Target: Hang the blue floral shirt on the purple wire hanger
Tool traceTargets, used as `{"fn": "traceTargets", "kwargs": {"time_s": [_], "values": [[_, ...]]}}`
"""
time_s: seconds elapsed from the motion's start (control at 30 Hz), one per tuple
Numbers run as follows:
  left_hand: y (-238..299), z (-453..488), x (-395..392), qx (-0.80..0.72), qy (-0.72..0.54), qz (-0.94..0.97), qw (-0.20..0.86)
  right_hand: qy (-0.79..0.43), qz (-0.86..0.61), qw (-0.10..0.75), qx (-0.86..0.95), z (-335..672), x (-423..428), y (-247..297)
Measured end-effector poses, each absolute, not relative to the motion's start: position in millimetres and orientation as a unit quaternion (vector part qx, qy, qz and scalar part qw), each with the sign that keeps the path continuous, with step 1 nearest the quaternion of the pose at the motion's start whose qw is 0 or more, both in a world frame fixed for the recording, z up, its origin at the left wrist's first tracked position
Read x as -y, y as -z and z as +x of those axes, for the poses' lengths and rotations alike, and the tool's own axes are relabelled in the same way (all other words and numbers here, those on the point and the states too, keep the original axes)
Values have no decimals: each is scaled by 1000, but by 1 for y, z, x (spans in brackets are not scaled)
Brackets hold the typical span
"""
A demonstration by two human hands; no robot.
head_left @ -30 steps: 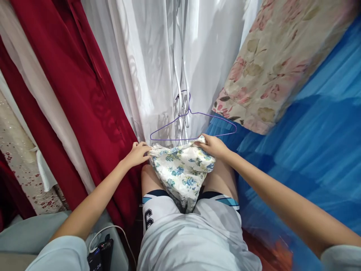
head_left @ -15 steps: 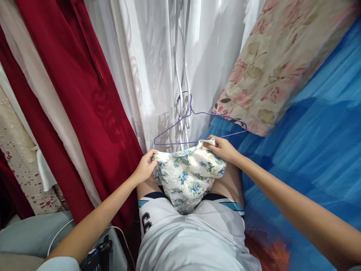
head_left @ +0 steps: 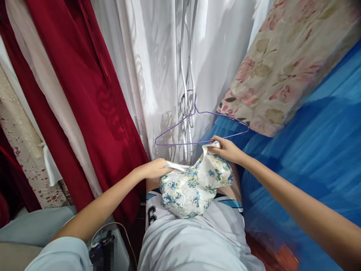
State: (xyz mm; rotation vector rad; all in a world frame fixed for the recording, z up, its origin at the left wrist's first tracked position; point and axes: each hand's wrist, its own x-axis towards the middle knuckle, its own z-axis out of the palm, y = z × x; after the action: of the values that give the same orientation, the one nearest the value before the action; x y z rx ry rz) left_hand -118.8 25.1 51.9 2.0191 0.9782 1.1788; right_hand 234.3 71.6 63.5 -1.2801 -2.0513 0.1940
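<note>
Floral garment: white cloth printed with blue flowers and yellow-green sprigs, directly below the purple wire hanger and in front of the person's lap; its exact type cannot be told, nor whether its lower part rests on the legs.
Garment's band: a white edge running between both hands, sagging in the middle, its right end raised nearer the hanger than its left.
Left grip: the left hand, below the hanger's left end, is closed on the left end of the band, fingertips over the cloth.
Right grip: the right hand, just below the right half of the hanger's bottom bar, pinches the raised corner between thumb and fingers; whether it touches the bar cannot be told.
Purple hanger: bare, with its hook at the white metal scrollwork.
Clothing worn: below the hanger, a pale shirt and white shorts with a black 6 on one leg.
Behind the hanger: white drapes.
Left of the hanger: deep red cloth in long folds.
Right of the hanger: a cream skirt with pink flowers, then blue tulle.
Far below left of the hanger: a dark device, partly blurred, beside a pale cable.
</note>
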Motion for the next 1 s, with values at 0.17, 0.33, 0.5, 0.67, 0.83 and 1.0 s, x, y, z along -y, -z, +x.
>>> {"fn": "traceTargets", "kwargs": {"time_s": [0.17,0.33,0.5,0.67,0.83,1.0], "values": [[-51,-158,-60,-403,-271,855,182,-101,-481,363,792,226,-64,-63],[-80,-176,-62,-436,-179,882,-17,-77,-502,374,776,208,-60,-65],[-101,-186,-74,-452,-195,869,-54,-63,-519,385,761,194,-59,-68],[-119,-192,-97,-409,-262,874,2,-58,-521,403,750,189,-62,-67],[-143,-154,-97,-315,-332,888,-39,-89,-517,400,751,185,-65,-66],[-153,-77,-101,-243,-387,887,-69,-121,-479,412,766,180,-60,-58]]}}
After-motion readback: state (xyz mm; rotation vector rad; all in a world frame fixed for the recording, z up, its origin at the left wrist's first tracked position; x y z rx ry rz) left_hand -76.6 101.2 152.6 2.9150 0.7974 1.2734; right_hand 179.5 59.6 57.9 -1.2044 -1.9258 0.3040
